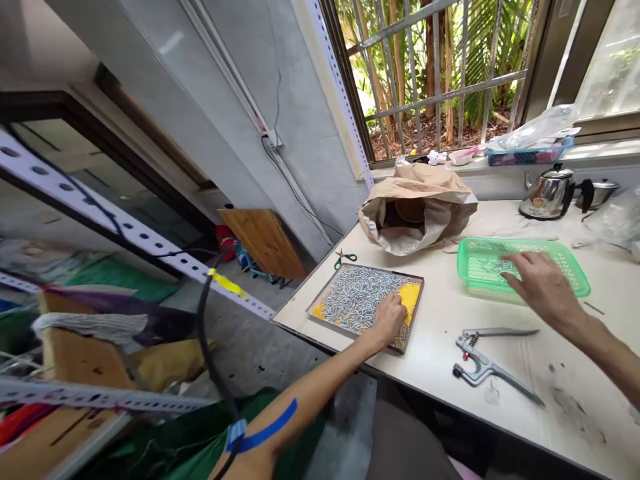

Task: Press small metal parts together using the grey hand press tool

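Note:
My left hand (390, 319) is down at the right side of a shallow tray (327, 325), its fingers curled against the yellow bottom. What the fingertips hold, if anything, is hidden. Many small silvery metal pins (357, 297), perhaps screws or rivets, cover most of that tray. Over the near right part of a green plastic basket (465, 270) hovers my right hand (543, 283), thumb and fingers apart. A few thin metal pieces (495, 265) lie in the basket. Below it rests a pair of hand press pliers (483, 367), untouched.
A crumpled brown paper bag (440, 220) gapes open behind the tray. Green-handled scissors (345, 258) lie at the tray's far left corner. A steel kettle (547, 193) stands at the back right. The white table (430, 387) ends close to my left forearm.

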`<state>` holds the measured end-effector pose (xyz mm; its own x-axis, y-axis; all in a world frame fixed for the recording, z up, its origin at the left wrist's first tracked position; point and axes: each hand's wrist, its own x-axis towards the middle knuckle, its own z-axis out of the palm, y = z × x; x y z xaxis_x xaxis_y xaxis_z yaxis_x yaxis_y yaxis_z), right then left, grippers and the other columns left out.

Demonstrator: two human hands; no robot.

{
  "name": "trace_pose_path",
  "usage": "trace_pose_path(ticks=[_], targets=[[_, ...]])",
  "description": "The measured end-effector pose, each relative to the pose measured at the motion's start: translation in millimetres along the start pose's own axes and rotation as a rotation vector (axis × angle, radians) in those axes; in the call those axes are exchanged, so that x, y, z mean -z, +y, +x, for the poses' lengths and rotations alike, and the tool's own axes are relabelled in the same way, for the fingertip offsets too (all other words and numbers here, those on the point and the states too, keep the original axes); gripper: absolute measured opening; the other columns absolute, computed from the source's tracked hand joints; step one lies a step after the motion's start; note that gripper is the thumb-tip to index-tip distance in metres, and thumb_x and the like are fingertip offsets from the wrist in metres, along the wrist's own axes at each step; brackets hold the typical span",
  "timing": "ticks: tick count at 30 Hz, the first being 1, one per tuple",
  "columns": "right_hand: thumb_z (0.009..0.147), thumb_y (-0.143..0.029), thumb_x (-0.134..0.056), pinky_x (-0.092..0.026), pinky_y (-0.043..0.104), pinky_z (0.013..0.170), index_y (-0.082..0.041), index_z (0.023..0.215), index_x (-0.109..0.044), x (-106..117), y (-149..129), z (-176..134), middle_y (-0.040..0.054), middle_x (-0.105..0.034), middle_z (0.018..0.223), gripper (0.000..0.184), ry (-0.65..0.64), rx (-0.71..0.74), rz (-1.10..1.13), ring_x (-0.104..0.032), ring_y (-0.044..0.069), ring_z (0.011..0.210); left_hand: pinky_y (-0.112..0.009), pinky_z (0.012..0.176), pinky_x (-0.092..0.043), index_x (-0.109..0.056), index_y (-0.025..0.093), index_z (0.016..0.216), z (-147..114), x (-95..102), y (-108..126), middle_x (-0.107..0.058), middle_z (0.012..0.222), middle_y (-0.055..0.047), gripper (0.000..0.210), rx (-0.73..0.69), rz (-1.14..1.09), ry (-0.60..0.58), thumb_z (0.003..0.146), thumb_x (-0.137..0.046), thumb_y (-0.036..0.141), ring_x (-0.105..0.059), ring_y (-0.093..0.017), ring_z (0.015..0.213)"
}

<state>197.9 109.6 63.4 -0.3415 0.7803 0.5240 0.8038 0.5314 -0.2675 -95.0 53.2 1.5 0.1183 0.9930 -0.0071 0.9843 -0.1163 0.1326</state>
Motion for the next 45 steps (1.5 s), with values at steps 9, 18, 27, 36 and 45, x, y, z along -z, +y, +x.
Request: trace_pose_path(ticks=[9, 18, 27, 36, 45], targets=[[0.086, -0.029, -0.048, -0.047, 0.028, 0.062, -0.023, 0.094, -0.063, -2, -22, -97, 0.0051, -0.061, 0.09, 0.019, -0.704, 0.024, 0.108, -0.062, 0.018, 0.073, -0.025, 0.069, -0.045, -0.069, 0.015, 0.081, -16, 5.8, 43, -0.068, 0.077, -0.003, 0.015, 0.045, -0.512, -0.059, 0.079, -0.055, 0.019, -0.059, -0.015, 0.073], [0.088, -0.017, -0.041, -0.035, 0.026, 0.055, -0.022, 0.077, -0.049, -13, -33, -119, 0.0008, -0.058, 0.082, 0.015, -0.683, -0.013, -0.004, -0.058, 0.016, 0.069, -0.02, 0.054, -0.037, -0.07, 0.01, 0.073, -24, -16.3, 98, -0.067, 0.064, -0.002, 0.018, 0.212, -0.759, -0.37, 0.069, -0.058, 0.022, -0.056, -0.013, 0.06], [0.089, -0.014, -0.039, -0.029, 0.028, 0.052, -0.021, 0.08, -0.05, -8, -40, -117, 0.0022, -0.059, 0.084, 0.016, -0.717, -0.025, -0.073, -0.059, 0.017, 0.07, -0.02, 0.047, -0.034, -0.066, 0.011, 0.059, -20, -20.2, 98, -0.048, 0.042, 0.004, 0.017, 0.224, -0.64, -0.572, 0.064, -0.054, 0.021, -0.046, -0.01, 0.046], [0.087, -0.009, -0.038, -0.023, 0.028, 0.05, -0.022, 0.081, -0.049, -7, -41, -122, 0.0012, -0.057, 0.084, 0.018, -0.713, 0.013, -0.085, -0.058, 0.017, 0.072, -0.021, 0.045, -0.038, -0.051, 0.015, 0.044, -17, -11.3, 105, -0.045, 0.039, 0.006, 0.015, 0.332, -0.651, -0.726, 0.058, -0.057, 0.017, -0.044, -0.009, 0.042], [0.088, -0.015, -0.043, -0.034, 0.028, 0.055, -0.021, 0.085, -0.056, -3, -41, -115, 0.0029, -0.061, 0.088, 0.015, -0.77, 0.004, -0.063, -0.06, 0.018, 0.075, -0.021, 0.043, -0.04, -0.049, 0.016, 0.045, -24, -11.4, 107, -0.04, 0.037, 0.008, 0.017, 0.372, -0.742, -0.712, 0.058, -0.059, 0.017, -0.041, -0.008, 0.039]])
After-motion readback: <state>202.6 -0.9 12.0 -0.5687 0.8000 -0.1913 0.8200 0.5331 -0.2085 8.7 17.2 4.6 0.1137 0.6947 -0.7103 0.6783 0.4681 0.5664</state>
